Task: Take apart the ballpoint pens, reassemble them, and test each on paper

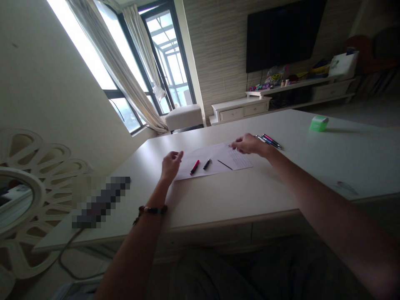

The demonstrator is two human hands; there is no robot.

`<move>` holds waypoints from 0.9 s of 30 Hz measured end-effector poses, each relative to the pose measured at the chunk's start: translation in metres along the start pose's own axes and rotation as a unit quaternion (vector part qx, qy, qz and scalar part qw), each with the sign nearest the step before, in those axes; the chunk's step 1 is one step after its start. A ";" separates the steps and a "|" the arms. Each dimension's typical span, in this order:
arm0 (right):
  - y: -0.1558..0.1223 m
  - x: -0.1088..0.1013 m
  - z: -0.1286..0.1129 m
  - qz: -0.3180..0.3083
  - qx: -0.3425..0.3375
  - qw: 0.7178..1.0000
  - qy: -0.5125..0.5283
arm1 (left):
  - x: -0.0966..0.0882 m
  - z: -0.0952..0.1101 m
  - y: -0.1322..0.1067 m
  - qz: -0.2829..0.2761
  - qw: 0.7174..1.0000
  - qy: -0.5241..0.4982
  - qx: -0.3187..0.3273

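A white sheet of paper [215, 160] lies on the cream table [250, 187]. On it rest a red pen part [194, 167], a black pen part [206, 163] and a thin dark refill [224, 164]. My left hand [171, 164] rests at the paper's left edge, fingers curled loosely and apart. My right hand [248, 144] hovers over the paper's far right corner, fingers pinched together; what they hold is too small to make out. A bundle of pens [270, 141] lies just beyond the right hand.
A green box [318, 123] sits far right on the table. A blurred dark object [100, 200] with a cable lies at the left. A round mirror [18, 200] leans at the left. Beyond the table stand a stool [183, 116], TV cabinet [240, 109] and windows.
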State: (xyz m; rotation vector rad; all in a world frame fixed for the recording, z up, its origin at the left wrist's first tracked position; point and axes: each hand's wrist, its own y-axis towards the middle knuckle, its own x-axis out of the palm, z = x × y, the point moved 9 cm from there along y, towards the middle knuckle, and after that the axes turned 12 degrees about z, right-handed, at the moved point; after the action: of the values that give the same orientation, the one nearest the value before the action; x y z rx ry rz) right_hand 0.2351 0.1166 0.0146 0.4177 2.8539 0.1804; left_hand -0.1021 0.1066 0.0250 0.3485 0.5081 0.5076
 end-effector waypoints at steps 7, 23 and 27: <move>-0.029 0.047 0.009 -0.118 -0.039 0.973 -0.193 | 0.047 0.023 -0.043 -0.153 0.919 0.301 0.201; -0.056 0.076 -0.014 -0.169 -0.172 0.881 -0.408 | 0.040 0.043 -0.042 -0.107 0.951 0.167 0.238; -0.062 0.083 -0.021 -0.145 -0.191 0.882 -0.406 | 0.041 0.050 -0.045 -0.103 0.954 0.135 0.249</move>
State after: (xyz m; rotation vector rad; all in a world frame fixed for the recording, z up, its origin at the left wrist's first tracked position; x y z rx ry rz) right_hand 0.1365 0.0808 0.0058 -0.0343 1.9504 0.3919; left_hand -0.0279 0.0826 0.0312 0.7051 0.9331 0.2179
